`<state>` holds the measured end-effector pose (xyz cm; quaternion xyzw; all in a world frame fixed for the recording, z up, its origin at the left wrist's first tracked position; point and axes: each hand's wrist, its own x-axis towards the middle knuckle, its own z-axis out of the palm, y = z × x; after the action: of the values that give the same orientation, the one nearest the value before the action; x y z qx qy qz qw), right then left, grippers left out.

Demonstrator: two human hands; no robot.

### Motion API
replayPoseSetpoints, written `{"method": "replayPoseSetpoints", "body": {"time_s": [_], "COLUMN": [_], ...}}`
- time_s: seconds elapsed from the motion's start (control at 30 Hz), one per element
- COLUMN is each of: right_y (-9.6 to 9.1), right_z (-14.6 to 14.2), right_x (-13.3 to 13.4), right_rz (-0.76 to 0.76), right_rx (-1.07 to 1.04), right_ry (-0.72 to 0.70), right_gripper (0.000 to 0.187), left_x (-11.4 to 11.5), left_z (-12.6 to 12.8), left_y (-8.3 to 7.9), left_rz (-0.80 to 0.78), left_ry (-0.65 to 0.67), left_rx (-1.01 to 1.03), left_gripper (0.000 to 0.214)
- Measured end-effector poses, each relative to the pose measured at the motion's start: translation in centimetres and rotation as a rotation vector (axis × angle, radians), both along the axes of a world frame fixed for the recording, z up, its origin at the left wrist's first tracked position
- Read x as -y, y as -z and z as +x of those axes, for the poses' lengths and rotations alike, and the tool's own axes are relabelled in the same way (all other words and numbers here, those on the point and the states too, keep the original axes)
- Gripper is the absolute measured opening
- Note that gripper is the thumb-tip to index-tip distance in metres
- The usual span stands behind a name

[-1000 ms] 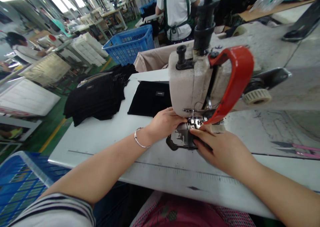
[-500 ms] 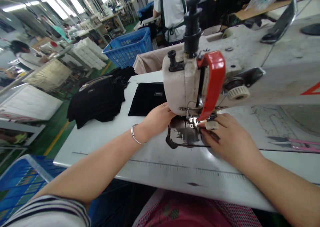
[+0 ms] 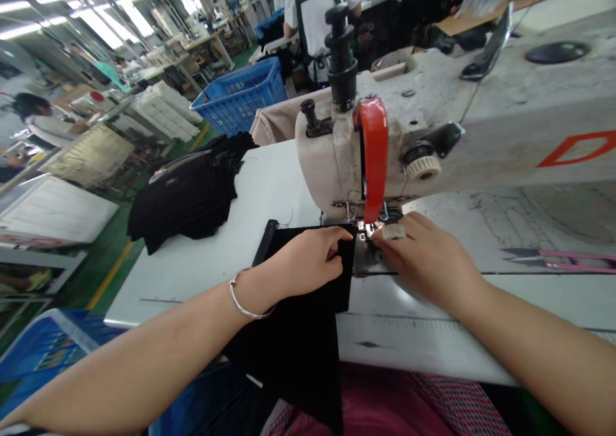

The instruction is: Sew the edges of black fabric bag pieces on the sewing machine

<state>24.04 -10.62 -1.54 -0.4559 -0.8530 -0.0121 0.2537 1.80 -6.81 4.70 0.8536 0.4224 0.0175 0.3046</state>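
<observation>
A black fabric piece [image 3: 298,333] lies on the sewing table's left part and hangs over its front edge toward my lap. My left hand [image 3: 303,263] is closed on its upper right part, fingers curled and index finger pointing at the presser foot [image 3: 362,231]. The fabric's right edge lies beside the foot of the sewing machine [image 3: 327,160]. My right hand [image 3: 428,256] is right of the foot, its fingers bunched close to it; whatever they pinch is hidden. A pale band [image 3: 393,231] wraps one right finger.
A pile of black fabric pieces [image 3: 185,195] lies at the table's left. Pink-handled thread snips [image 3: 558,258] lie on the right. Blue crates stand behind [image 3: 245,93] and at the lower left [image 3: 48,346]. Beyond the machine is a person in a green-strapped apron [image 3: 312,25].
The black piece behind the needle has gone from there; black fabric now lies in front, left of the foot. My left hand has come nearer and lower. My right hand stays by the foot.
</observation>
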Motion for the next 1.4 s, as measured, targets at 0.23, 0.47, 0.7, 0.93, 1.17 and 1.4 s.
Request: {"method": "replayPoseSetpoints", "body": {"time_s": [0.23, 0.47, 0.7, 0.93, 1.17, 1.4], "right_y": [0.3, -1.1, -0.6, -0.2, -0.5, -1.3], "right_z": [-1.0, -1.3, -1.6, -1.5, -1.9, -3.0], "right_x": [1.8, 2.3, 2.3, 2.2, 2.3, 2.6], "right_rz": [-0.144, -0.246, -0.204, -0.21, -0.244, -0.365], "right_rx": [0.005, -0.077, -0.056, -0.036, -0.039, -0.346], "right_ry": [-0.352, -0.332, -0.295, -0.261, -0.04, 0.026], "right_gripper": [0.036, 0.03, 0.023, 0.022, 0.013, 0.01], "left_x": [-0.8, -0.6, -0.3, 1.4, 7.8, 8.7], "left_z": [1.2, 2.2, 2.5, 0.8, -9.4, -6.2], "left_y": [-0.9, -0.7, 0.0, -0.7, 2.6, 2.3], "left_rz": [-0.212, -0.304, -0.207, 0.057, 0.331, -0.189], "left_ry": [-0.108, -0.14, -0.108, -0.082, -0.747, -0.862], "left_rx": [0.064, 0.11, 0.092, 0.098, -0.02, 0.728], "left_gripper": [0.035, 0.024, 0.015, 0.023, 0.04, 0.075]}}
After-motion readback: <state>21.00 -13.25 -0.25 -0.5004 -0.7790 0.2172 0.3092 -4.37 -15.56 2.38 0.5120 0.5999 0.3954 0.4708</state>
